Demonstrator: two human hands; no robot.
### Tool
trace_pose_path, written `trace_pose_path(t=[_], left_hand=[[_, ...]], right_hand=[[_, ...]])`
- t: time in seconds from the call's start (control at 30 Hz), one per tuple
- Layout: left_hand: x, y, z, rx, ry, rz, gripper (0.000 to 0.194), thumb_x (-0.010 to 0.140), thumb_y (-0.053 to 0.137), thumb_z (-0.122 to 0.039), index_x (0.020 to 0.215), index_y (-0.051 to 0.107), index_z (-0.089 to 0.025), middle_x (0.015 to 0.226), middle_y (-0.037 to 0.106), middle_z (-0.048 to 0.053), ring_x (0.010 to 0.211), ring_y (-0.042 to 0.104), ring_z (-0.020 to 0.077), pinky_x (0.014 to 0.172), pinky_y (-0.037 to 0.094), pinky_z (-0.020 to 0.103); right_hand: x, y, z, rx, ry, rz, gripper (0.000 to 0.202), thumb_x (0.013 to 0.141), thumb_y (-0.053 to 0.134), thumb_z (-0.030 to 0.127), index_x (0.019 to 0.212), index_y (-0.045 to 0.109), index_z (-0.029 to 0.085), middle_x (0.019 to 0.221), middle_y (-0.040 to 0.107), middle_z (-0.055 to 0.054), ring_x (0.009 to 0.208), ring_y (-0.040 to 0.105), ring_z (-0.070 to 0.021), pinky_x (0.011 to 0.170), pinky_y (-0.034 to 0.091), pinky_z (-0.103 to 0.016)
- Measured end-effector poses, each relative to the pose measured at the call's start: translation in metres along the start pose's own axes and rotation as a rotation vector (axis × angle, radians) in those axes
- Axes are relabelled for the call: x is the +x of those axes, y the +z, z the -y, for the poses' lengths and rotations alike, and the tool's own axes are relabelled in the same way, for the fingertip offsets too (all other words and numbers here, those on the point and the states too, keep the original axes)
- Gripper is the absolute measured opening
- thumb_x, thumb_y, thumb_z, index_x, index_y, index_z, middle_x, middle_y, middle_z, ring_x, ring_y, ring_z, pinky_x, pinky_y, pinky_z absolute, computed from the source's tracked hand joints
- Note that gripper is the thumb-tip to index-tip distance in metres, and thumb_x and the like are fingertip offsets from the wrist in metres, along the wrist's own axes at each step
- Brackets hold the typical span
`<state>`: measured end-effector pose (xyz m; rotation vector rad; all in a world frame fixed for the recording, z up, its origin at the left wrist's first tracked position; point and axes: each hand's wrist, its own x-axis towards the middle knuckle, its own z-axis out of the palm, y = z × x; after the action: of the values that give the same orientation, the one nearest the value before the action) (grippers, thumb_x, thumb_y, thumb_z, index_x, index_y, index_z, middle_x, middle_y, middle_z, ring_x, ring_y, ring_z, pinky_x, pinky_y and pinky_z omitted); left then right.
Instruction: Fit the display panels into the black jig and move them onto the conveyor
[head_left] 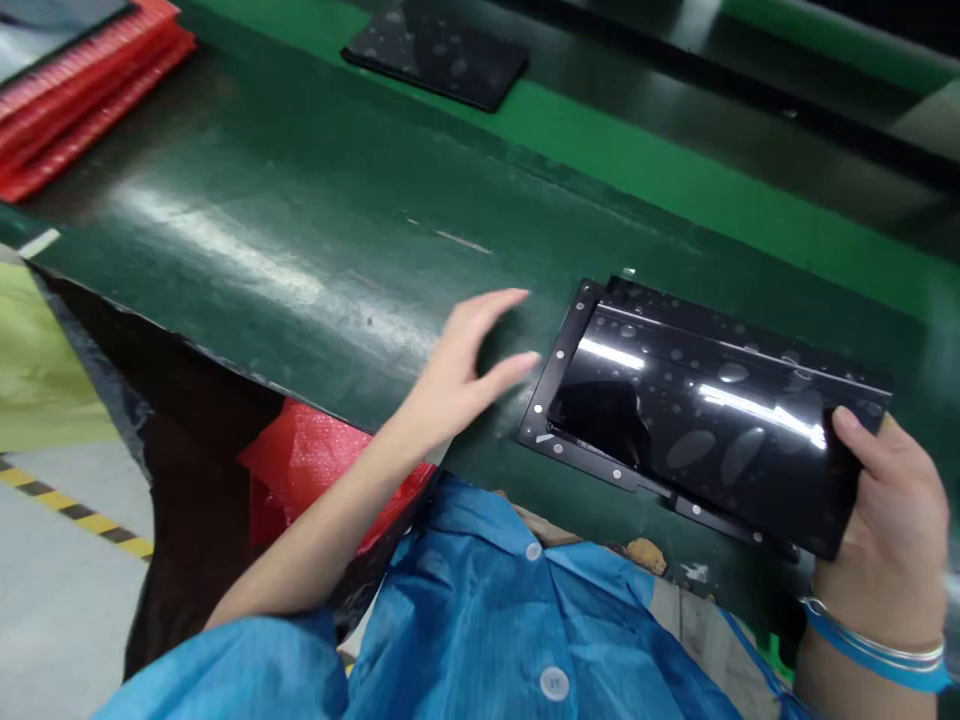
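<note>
A glossy black display panel point(705, 410) in a black metal frame lies on the dark green belt point(300, 250), its right end lifted slightly. My right hand point(889, 510) grips that right end, thumb on the glass. My left hand point(469, 365) hovers open over the belt just left of the panel, fingers spread, touching nothing. Oval marks and light streaks show on the glass.
A second black panel point(439, 50) lies farther up the belt. A stack of red trays point(82, 90) sits at top left. Red bubble wrap point(315, 465) hangs below the belt's near edge. My blue coat point(487, 620) fills the bottom. A bright green strip point(675, 170) runs behind.
</note>
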<state>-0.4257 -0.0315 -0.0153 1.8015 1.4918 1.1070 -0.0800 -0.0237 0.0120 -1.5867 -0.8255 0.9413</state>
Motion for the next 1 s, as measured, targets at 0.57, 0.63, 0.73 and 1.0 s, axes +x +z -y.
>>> trace_pose_path(t=[0.57,0.63,0.73,1.0], left_hand=[[0.016,0.035,0.013,0.147,0.097,0.408,0.092,0.087,0.053,-0.077,0.160,0.029,-0.026,0.168,0.025,0.013,0.156,0.020,0.0314,0.125,0.018,0.052],[0.016,0.035,0.013,0.148,0.099,0.416,0.091,0.088,0.054,-0.076,0.160,0.028,-0.027,0.168,0.024,0.012,0.156,0.019,0.0318,0.125,0.018,0.053],[0.016,0.034,0.013,0.158,0.108,0.423,0.090,0.089,0.056,-0.073,0.160,0.029,-0.025,0.168,0.023,0.014,0.156,0.018,0.0314,0.125,0.018,0.053],[0.016,0.036,0.012,0.217,0.154,0.433,0.063,0.096,0.060,-0.053,0.154,0.044,-0.032,0.169,0.020,0.010,0.157,0.016,0.0324,0.123,0.020,0.056]], right_hand=[[-0.008,0.004,0.013,-0.155,0.114,-0.022,0.026,0.058,0.080,0.035,0.078,0.068,0.024,0.094,0.073,-0.007,0.099,0.070,-0.0326,0.088,0.057,-0.053],[-0.007,0.003,0.012,-0.181,0.115,-0.018,0.027,0.058,0.080,0.038,0.079,0.068,0.024,0.096,0.072,-0.008,0.097,0.070,-0.0329,0.085,0.058,-0.053],[-0.005,0.002,0.012,-0.256,0.108,-0.015,0.029,0.059,0.079,0.041,0.080,0.069,0.024,0.096,0.072,-0.009,0.093,0.070,-0.0319,0.083,0.058,-0.052],[-0.004,-0.001,0.014,-0.319,0.139,-0.029,0.034,0.057,0.083,0.044,0.082,0.069,0.026,0.095,0.072,-0.007,0.084,0.068,-0.0277,0.080,0.056,-0.048]])
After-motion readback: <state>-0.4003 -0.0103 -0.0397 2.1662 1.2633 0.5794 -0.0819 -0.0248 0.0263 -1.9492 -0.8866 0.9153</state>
